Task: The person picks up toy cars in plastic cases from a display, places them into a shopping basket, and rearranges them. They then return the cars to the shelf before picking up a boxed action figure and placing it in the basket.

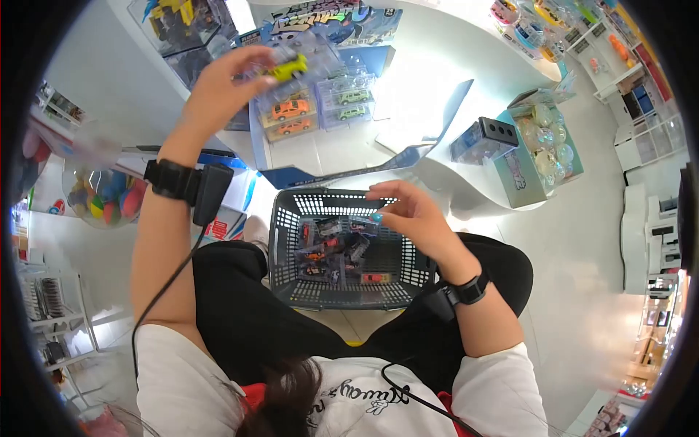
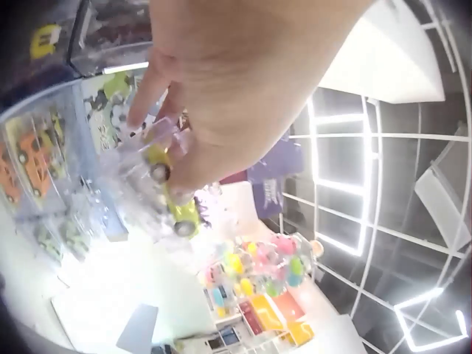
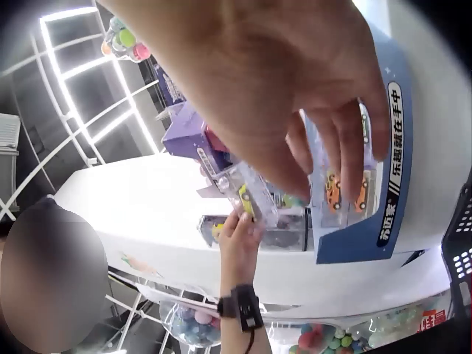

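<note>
My left hand pinches a clear plastic case with a yellow-green toy car in it, up over the left part of a blue display box. In the left wrist view the thumb and fingers grip the edge of the case, beside the toy car. Cased orange toy cars and pale green toy cars stand stacked inside the display box. My right hand hovers over the back right of a dark shopping basket, fingers loosely bent and holding nothing. Several cased toy cars lie in the basket.
On the white counter right of the display box stand a small dark blue box and a carton of clear balls. A dark case with a yellow figure is at back left. The basket sits between the person's knees.
</note>
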The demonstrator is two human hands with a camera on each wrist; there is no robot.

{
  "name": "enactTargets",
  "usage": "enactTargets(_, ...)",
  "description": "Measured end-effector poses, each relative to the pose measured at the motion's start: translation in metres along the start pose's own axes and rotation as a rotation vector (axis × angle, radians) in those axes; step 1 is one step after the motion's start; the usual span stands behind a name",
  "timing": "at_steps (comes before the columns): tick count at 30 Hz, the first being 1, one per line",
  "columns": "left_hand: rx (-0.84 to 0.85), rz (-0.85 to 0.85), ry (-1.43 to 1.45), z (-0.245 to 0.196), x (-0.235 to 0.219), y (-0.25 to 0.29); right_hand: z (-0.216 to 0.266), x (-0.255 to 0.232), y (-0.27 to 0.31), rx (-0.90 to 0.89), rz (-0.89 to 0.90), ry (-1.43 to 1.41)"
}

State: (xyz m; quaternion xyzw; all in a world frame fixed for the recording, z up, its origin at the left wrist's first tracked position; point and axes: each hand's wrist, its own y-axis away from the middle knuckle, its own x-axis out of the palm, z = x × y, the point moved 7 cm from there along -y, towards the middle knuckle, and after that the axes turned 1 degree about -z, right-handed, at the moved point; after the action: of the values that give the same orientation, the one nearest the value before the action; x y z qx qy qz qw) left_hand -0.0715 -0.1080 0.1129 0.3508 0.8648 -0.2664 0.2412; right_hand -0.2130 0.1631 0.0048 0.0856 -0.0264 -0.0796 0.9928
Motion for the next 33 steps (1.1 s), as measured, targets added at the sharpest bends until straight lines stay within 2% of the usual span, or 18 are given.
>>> enactTargets(2,0.021,-0.109,-0.011,0.029,-0.010,-0.019,0.005,0.015,-0.006,0.039,0.001,0.075)
enactTargets(4,0.047,-0.123,-0.143,0.035,-0.004,-0.030,0.018,0.034,-0.008,0.018,0.048,0.161)
enactTargets(7,0.143,-0.114,-0.343,0.030,0.014,-0.037,0.041,0.053,-0.010,-0.279,0.084,0.375)
enactTargets(10,0.210,-0.114,-0.504,0.040,0.022,-0.045,0.036,0.060,-0.011,-0.228,0.091,0.296)
enactTargets(16,0.265,-0.188,-0.700,0.058,0.030,-0.046,0.034,0.063,-0.007,-0.300,0.093,0.267)
enactTargets(19,0.258,-0.158,-0.699,0.067,0.034,-0.048,0.033,0.061,-0.004,-0.271,0.107,0.259)
enactTargets(23,0.322,-0.204,-0.774,0.064,0.036,-0.044,0.026,0.057,0.001,-0.220,0.095,0.263)
enactTargets(25,0.325,-0.228,-0.807,0.061,0.036,-0.043,0.022,0.054,0.001,-0.250,0.079,0.263)
enactTargets(28,0.231,-0.253,-0.575,0.057,0.026,-0.044,0.020,0.044,0.001,-0.234,0.035,0.260)
enactTargets(29,0.154,-0.243,-0.453,0.057,0.022,-0.045,0.020,0.040,0.000,-0.216,0.015,0.256)
enactTargets(31,-0.003,-0.219,-0.210,0.056,0.018,-0.045,0.026,0.026,-0.001,-0.231,-0.114,0.243)
enactTargets(33,0.005,-0.081,0.018,0.045,0.028,-0.042,0.034,0.009,-0.001,-0.283,-0.263,0.281)
